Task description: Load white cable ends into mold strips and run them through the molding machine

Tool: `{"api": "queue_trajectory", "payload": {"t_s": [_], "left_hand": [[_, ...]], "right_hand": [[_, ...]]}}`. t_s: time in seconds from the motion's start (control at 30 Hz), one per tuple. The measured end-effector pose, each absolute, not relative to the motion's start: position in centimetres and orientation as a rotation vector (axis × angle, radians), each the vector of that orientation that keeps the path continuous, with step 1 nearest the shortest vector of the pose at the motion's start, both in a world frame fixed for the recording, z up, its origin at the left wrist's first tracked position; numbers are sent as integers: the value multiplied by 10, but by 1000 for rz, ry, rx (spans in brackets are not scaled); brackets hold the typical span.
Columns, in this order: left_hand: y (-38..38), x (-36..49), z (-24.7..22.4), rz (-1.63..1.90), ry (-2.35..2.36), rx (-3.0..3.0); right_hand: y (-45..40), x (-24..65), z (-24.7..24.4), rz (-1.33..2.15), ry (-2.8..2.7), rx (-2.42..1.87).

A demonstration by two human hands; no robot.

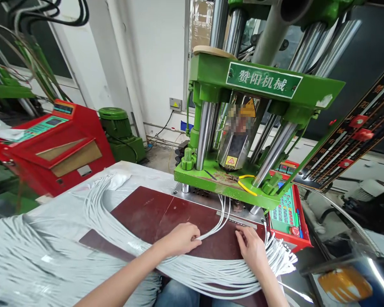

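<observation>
My left hand [183, 238] is closed round a few thin white cables [216, 228] whose far ends run under the green press [208, 181]. Just right of them, my right hand [251, 245] has its thumb and fingers apart over the dark red board [156, 213]. Its fingertips are close to a metal strip [237, 219] at the board's far edge, and I see nothing held in it. A thick bundle of white cables [208, 270] curves across the board below both hands, its connector ends [283, 256] gathered at the right.
Yellow-handled pliers [246, 183] lie on the press's lower plate. A red control box [291, 213] stands right of the press. More white cables [51, 264] cover the table's left side. Farther left are a red machine cabinet [80, 170] and a green motor [115, 123].
</observation>
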State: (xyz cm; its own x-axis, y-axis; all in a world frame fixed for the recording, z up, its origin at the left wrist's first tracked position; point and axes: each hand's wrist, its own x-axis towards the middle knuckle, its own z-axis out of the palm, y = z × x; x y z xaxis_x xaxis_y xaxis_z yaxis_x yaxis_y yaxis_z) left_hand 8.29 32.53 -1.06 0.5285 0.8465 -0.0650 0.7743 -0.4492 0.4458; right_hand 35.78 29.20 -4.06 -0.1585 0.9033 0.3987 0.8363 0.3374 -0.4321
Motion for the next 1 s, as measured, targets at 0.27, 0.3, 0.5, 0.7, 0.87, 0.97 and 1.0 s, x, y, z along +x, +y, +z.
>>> {"api": "queue_trajectory", "payload": {"t_s": [0.27, 0.3, 0.5, 0.7, 0.87, 0.97, 1.0], "left_hand": [[396, -15, -1, 202, 2030, 2061], [398, -20, -2, 211, 2063, 2051], [383, 0, -8, 256, 2042, 2127], [355, 17, 16, 402, 1970, 2169], [305, 27, 37, 375, 1388, 2350], [281, 27, 29, 293, 1137, 2380], [277, 26, 23, 275, 1102, 2372]], "right_hand": [[287, 355, -41, 283, -2080, -1625], [288, 355, -40, 285, -2084, -1628], [299, 363, -19, 145, -2127, -1617], [342, 382, -29, -10, -2198, -1509], [355, 369, -41, 22, -2287, -1362], [348, 358, -36, 41, -2275, -1375], [344, 355, -32, 48, -2261, -1392]]}}
